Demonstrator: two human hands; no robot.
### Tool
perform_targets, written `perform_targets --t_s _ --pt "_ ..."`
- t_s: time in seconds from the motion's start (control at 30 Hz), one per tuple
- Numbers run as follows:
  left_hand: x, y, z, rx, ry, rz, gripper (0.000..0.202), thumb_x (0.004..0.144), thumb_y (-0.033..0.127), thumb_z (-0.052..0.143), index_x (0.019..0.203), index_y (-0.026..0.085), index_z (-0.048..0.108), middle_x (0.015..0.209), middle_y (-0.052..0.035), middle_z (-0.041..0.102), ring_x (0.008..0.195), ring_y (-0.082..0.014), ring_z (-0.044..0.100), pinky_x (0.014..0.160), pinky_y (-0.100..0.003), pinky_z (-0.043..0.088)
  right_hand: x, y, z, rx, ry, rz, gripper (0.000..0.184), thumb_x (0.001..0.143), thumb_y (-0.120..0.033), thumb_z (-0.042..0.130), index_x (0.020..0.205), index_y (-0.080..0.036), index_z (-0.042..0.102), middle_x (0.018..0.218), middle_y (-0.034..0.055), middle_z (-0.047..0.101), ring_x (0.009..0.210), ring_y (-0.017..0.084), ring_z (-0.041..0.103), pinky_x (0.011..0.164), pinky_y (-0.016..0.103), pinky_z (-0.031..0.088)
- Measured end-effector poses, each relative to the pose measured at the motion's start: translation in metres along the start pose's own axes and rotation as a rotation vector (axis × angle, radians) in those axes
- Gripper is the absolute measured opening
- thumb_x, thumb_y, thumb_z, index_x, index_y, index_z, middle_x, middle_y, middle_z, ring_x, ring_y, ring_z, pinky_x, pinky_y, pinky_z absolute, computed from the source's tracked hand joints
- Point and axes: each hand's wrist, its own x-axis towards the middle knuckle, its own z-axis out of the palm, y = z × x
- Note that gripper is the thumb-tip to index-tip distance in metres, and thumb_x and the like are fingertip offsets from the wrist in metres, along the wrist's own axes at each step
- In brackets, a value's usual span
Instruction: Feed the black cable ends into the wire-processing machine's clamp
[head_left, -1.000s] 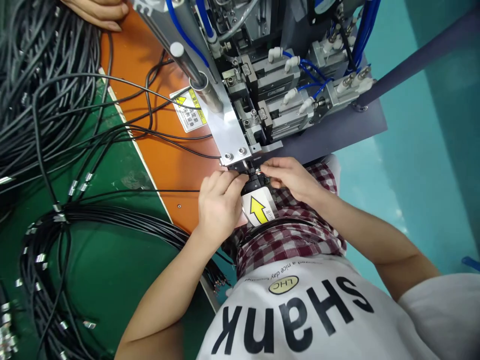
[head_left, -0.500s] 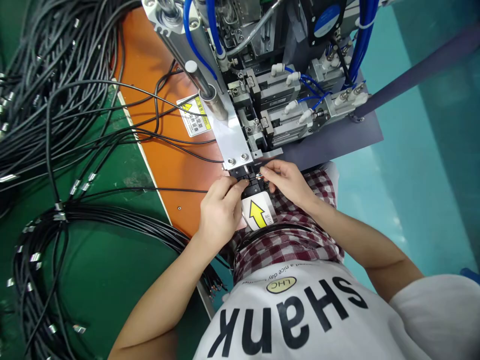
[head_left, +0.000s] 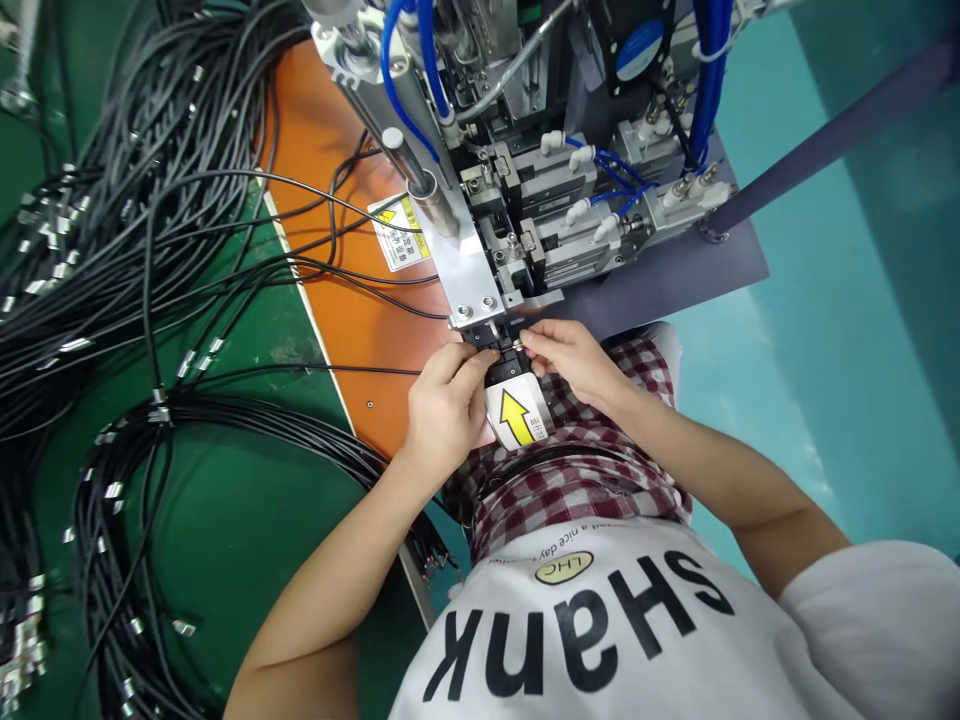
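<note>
Two bare hands meet at a small black fixture (head_left: 513, 371) at the front of the machine (head_left: 570, 210), seen from the head camera. The left hand (head_left: 446, 410) lies on the fixture's left side, fingers curled under, with the thumb and forefinger close together at the fixture; the other fingertips are tucked out of sight, and I cannot tell whether anything is pinched there. A thin black cable (head_left: 375, 369) crosses the orange board (head_left: 382, 310) and disappears behind this hand, so its end cannot be followed.

The right hand (head_left: 566, 355) comes in from the other side, thumb and forefinger drawn nearly together beside a small bright piece (head_left: 517, 347) over the fixture. That piece is too tiny to identify, and whether the fingers grip it or only touch it cannot be told.

Just below the fixture sits a label with a yellow arrow (head_left: 515, 413); its small print is unreadable. The machine's top runs out of the frame. On the green mat (head_left: 262, 490), the upper heap of black cables (head_left: 195, 140) is cut by the frame edge, while the lower tied bundle (head_left: 247, 415) runs partly behind the left forearm.
</note>
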Motion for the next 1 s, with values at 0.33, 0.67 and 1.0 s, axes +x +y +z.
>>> perform_targets --t_s 0.33,0.67,1.0 --pt "-0.053 -0.017 -0.026 0.072 0.091 0.001 0.032 0.098 0.017 0.049 0.126 0.021 0.063 0.126 -0.0126 0.066 0.116 -0.0250 0.061 0.100 -0.047 0.052 -0.017 0.007 -0.018 -0.028 0.059 0.021 0.050 0.077 -0.065 0.072 0.089 -0.016 0.069 0.079 0.0001 0.064 0.054 0.007 0.054 0.052 0.022 0.038" --pt "-0.064 -0.025 -0.019 0.108 0.096 0.072 0.048 0.095 0.011 0.049 0.141 0.026 0.054 0.135 -0.0127 0.063 0.126 -0.0279 0.059 0.108 -0.052 0.051 -0.036 0.025 -0.041 -0.022 0.160 -0.020 0.046 0.074 -0.060 0.075 0.088 -0.017 0.068 0.076 -0.0016 0.062 0.056 0.009 0.051 0.055 0.024 0.036" --pt "-0.060 -0.031 -0.020 0.152 0.132 0.151 0.054 0.093 0.011 0.052 0.143 0.030 0.050 0.133 -0.0125 0.063 0.120 -0.0303 0.062 0.102 -0.053 0.055 -0.054 0.017 -0.044 -0.018 0.154 -0.049 0.044 0.072 -0.057 0.076 0.085 -0.015 0.070 0.072 -0.0008 0.063 0.055 0.009 0.051 0.057 0.026 0.036"
